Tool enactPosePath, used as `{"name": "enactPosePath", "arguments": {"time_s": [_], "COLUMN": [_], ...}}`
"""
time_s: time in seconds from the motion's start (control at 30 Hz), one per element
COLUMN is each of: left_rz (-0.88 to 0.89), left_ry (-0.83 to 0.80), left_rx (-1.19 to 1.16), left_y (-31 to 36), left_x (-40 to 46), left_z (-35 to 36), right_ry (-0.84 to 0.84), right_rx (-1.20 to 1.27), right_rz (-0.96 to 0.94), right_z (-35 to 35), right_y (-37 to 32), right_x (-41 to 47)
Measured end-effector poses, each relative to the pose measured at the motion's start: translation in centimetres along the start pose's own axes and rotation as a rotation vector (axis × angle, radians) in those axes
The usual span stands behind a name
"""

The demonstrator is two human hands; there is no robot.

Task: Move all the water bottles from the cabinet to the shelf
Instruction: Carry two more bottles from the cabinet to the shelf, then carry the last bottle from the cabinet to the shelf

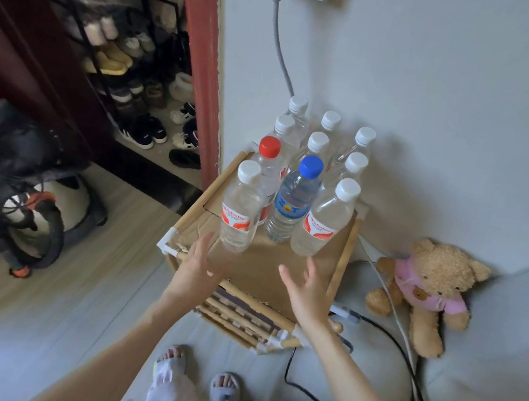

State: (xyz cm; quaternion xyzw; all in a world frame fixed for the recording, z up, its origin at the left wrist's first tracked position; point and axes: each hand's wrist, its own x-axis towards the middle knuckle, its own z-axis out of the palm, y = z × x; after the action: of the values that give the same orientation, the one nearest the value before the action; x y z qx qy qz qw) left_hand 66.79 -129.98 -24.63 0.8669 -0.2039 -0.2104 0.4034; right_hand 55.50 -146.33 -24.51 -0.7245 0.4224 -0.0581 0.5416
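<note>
Both my hands empty, fingers spread: left hand [197, 264] just short of the front-left white-cap bottle [241, 209], right hand [309, 289] near the front-right white-cap bottle [323, 222], neither touching. Ten water bottles stand packed on the cardboard-topped bamboo stand [266, 270] by the wall: eight white caps, a red-cap bottle [268, 159], a blue-cap bottle [294, 201]. Can't tell if this stand is the cabinet or the shelf, so progress is unclear; no second surface is visible. My guess: a two-handed grab is starting and nothing has moved.
</note>
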Motion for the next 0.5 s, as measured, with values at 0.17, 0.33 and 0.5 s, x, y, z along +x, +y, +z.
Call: {"name": "enactPosePath", "arguments": {"time_s": [0.17,0.33,0.5], "left_rz": [0.188,0.064,-0.19], "left_ry": [0.107,0.308,0.551], "left_rx": [0.373,0.528,0.565], "left_y": [-3.1,-6.9,-11.9], "left_x": [-6.1,-14.3,-25.7], "left_z": [-2.9,-7.8,-13.3], "right_ry": [-0.292,-0.453,-0.656], "right_rx": [-0.415,-0.698,-0.818], "right_rz": [-0.441,-0.861,-1.131], "right_z": [2.0,7.5,16.6], "right_y": [-0.9,-4.0,-6.9], "right_x": [-3.7,-7.3,-14.4]}}
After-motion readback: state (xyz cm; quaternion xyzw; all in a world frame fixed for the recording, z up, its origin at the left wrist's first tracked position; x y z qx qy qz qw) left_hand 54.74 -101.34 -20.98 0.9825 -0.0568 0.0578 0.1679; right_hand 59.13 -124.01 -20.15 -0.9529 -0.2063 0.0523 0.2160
